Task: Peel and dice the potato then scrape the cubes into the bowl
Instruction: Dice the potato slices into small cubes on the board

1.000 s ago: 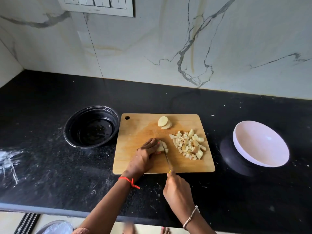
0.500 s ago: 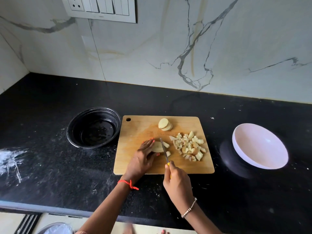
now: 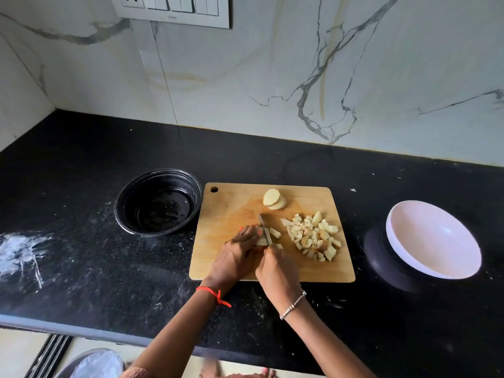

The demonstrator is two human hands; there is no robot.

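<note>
Our left hand (image 3: 237, 257) holds the potato (image 3: 261, 241) steady so our right hand (image 3: 276, 268), gripping the knife (image 3: 263, 227), cuts safely.

Single wide-angle view from a head-worn camera. It looks forward and steeply down from the near side of the cutting board (image 3: 231, 208), close above the counter (image 3: 81, 268). The board sits just below frame centre, with the marble wall (image 3: 272, 77) behind it, the black bowl (image 3: 131, 203) to its left and the white bowl (image 3: 436, 241) to its right.
</note>
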